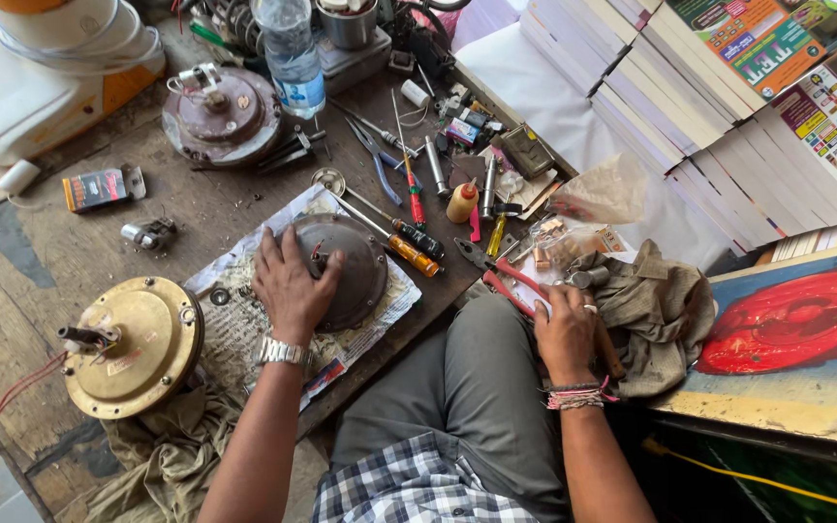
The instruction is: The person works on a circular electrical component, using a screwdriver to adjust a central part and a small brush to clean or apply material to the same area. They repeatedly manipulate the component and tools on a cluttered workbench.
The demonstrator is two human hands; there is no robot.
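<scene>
Spreading across the top of a dark domed motor cover (346, 266), the fingers (278, 254) of the left hand (288, 286) lie open and flat, pressing down on the metal rather than closing round it; a wristwatch (281, 351) sits on that wrist. The cover rests on a sheet of newspaper (244, 324) spread over the worn wooden workbench (21, 281), directly in front of the person. The right hand (566, 329) is curled over the red handles of a pair of pliers (501, 276) at the bench edge by the person's knee; the fingers look bent onto the tool and the olive rag (661, 300) beside it, though whether they have a firm grip cannot be told from this angle.

Just beyond the cover lie two screwdrivers (404, 242), one with an orange handle and one black, their shafts pointing toward a washer. Farther out are a red-handled screwdriver (414, 194), a small glue bottle (462, 201), and a plastic water bottle (291, 53). A brass-coloured motor housing (133, 344) with a shaft and red lead sits to the left, well apart from the cover, and a rusty round motor body (223, 114) stands at the far side.

By the look of it, the step in hand is steadying the cover while a tool is picked up. The next move would seem to call for keeping the dome from sliding on the paper and bringing the tool over without knocking the loose parts between.
</scene>
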